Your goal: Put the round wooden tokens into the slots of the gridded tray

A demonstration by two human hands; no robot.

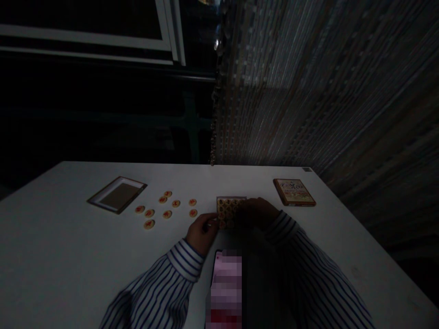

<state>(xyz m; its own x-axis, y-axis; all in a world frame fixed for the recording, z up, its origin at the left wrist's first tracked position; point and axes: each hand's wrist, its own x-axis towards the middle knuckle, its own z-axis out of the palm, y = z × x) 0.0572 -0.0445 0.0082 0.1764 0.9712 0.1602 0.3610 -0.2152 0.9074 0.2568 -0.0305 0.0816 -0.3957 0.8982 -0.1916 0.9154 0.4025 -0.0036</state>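
A small box [219,199] filled with rows of round Chinese chess pieces [227,212] lies on the white table in front of me. My left hand [202,233] is closed at the box's left edge, thumb and finger gripping its side. Over the right part of the box bends my right hand [259,213]; its fingertips are in dark shadow, so whether they hold a piece is hidden. Several loose pieces with red characters [167,214] are scattered to the left of the box.
An open, shallow box part [126,194] rests at the table's far left. A printed box lid or flat box [295,192] is at the far right. Close to me lies a lit phone [226,288]. Beaded string curtains [274,91] hang behind the white table [85,265]. The room is dim.
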